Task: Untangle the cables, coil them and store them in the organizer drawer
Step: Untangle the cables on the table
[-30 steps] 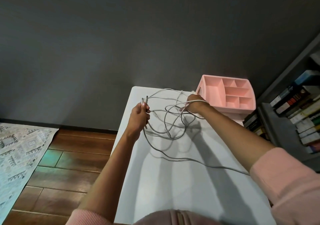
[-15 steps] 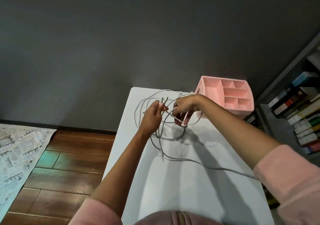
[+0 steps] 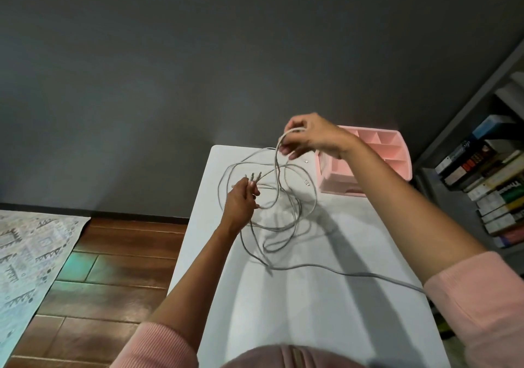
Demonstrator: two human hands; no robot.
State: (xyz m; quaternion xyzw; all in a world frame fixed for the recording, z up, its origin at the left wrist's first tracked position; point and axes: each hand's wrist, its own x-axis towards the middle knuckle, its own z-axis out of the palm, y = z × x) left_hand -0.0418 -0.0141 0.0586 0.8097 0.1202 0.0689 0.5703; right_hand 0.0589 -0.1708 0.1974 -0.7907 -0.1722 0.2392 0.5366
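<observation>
A tangle of grey and white cables lies in loose loops on the white table. My left hand pinches several cable plug ends, held upright just above the table. My right hand is raised above the tangle and grips a loop of white cable, which hangs down into the pile. One grey strand trails off toward the table's right edge. The pink organizer stands at the far right corner, partly hidden behind my right wrist; its top compartments are visible.
A bookshelf packed with books stands right of the table. A dark grey wall is behind. Wooden floor and a patterned rug lie to the left.
My right hand has lifted up and away from my left hand, pulling a white cable loop upward. My left hand has dropped slightly, keeping the plug ends.
</observation>
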